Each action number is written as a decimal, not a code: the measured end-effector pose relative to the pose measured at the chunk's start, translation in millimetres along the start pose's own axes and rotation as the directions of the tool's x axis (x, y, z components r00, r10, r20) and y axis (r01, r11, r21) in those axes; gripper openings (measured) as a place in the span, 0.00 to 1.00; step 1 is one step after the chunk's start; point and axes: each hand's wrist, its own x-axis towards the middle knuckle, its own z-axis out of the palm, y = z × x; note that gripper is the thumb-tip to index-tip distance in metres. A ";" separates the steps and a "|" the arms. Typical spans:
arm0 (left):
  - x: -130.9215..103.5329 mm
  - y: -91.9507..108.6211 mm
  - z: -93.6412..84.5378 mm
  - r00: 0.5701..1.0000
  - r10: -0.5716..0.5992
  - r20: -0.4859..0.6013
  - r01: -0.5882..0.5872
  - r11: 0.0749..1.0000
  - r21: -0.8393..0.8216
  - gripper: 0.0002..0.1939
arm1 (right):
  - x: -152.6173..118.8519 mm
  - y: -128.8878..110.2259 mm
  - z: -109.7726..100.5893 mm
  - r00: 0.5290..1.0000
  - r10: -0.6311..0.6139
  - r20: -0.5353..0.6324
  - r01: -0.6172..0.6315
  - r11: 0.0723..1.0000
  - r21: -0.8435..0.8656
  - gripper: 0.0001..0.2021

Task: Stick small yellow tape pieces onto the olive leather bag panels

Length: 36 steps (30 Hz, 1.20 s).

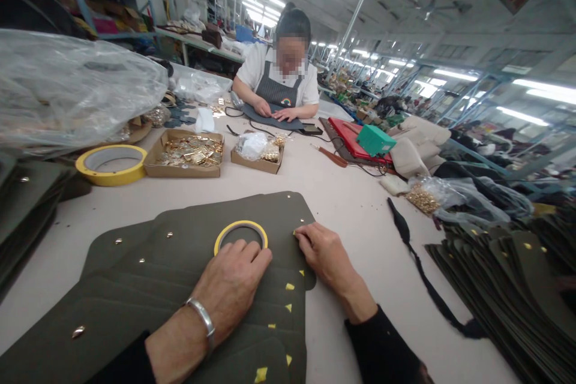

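and here, on the pale surface point(355, 210), the near rim of a yellow tape roll point(242, 225) is gripped under the curled fingers of the left hand point(234, 276), the roll laid on overlapping olive panels point(180, 288). over at the panels' right edge, a tiny tape scrap point(294, 233) is met by the right hand point(326, 255), thumb and forefinger pressed together; it seems to be pinched, though the tips are partly hidden. more yellow tape bits point(290, 286) are dotted down that same edge, and gold studs point(142, 260) are set in the olive material. beyond, gold metal pieces point(193, 151) are held in a cardboard box point(182, 171), flanked by a larger tape roll point(112, 178). across the surface, a dark piece point(270, 120) is handled by a co-worker point(275, 84).
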 end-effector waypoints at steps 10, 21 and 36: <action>-3.4 -4.3 -11.3 0.962 0.107 -0.249 -0.152 0.973 -0.170 0.14 | 18.1 -21.8 7.5 0.939 0.344 0.020 -0.342 0.936 -0.083 0.07; -6.5 -13.0 -9.0 0.883 0.083 -0.462 -0.230 0.935 -0.271 0.12 | 3.7 -26.9 -19.8 0.981 0.179 0.069 -0.191 0.882 0.431 0.08; -8.4 -8.1 -8.0 0.898 0.041 -0.438 -0.159 0.959 -0.236 0.13 | -4.9 -54.7 3.5 0.932 -0.303 -0.200 0.340 0.921 0.189 0.08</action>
